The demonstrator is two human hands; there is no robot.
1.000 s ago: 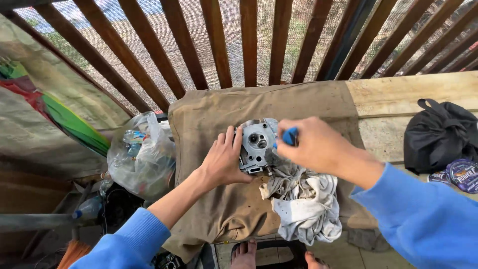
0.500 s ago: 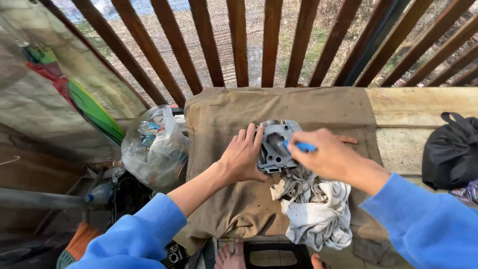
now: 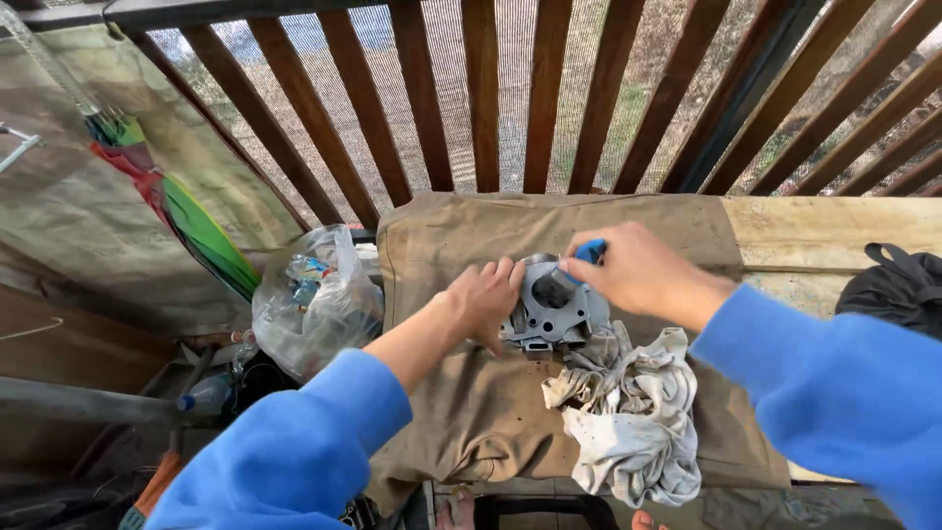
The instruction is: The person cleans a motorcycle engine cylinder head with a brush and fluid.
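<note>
The grey cast-metal engine cylinder block (image 3: pixel 551 309), with its round bore and small bolt holes facing up, lies near the middle of a brown canvas cloth (image 3: pixel 471 412) spread over the table (image 3: pixel 834 231), just beside the wooden slatted railing (image 3: pixel 481 98). The left hand (image 3: pixel 486 299) rests flat against the block's left edge, fingers spread and open, pressing on it rather than gripping it. The right hand (image 3: pixel 638 270) is closed around a small blue-handled tool (image 3: pixel 589 251), whose tip points down into the bore; the working end is hidden, so whether it is a brush or a scraper cannot be told.

The step in hand looks like cleaning or scraping inside the bore while the other hand braces the part. A crumpled, stained white rag (image 3: pixel 628 422) lies on the cloth touching the block's lower right side, ready for wiping. To the left, off the cloth, sits a clear plastic bag of scraps (image 3: pixel 314 299); a black bag (image 3: pixel 898 285) sits at the far right.

The next move seems to call for steady downward pressure from the left hand so the block does not slide on the loose cloth, and a controlled stroke of the tool around the bore wall.
</note>
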